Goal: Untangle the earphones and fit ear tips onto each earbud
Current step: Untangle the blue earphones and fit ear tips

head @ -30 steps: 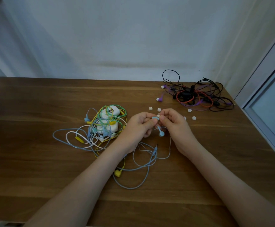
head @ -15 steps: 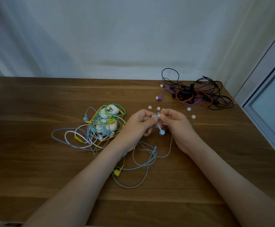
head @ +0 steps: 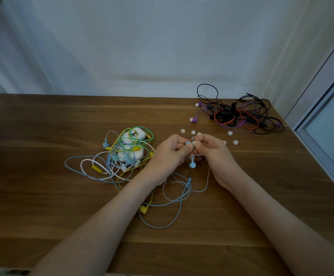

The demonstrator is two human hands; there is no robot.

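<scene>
Left hand pinching blue earbud, right hand pinching white ear tip against it, mid-tabletop, spare tips toward far right corner.

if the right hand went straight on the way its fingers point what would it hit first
Probably the small light-blue earbud pinched by the left hand; the right hand holds a white ear tip against it.

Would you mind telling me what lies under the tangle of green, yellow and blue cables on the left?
White rounded objects show through the tangle, one with a dark print; the cables hide their number and anything else beneath.
</scene>
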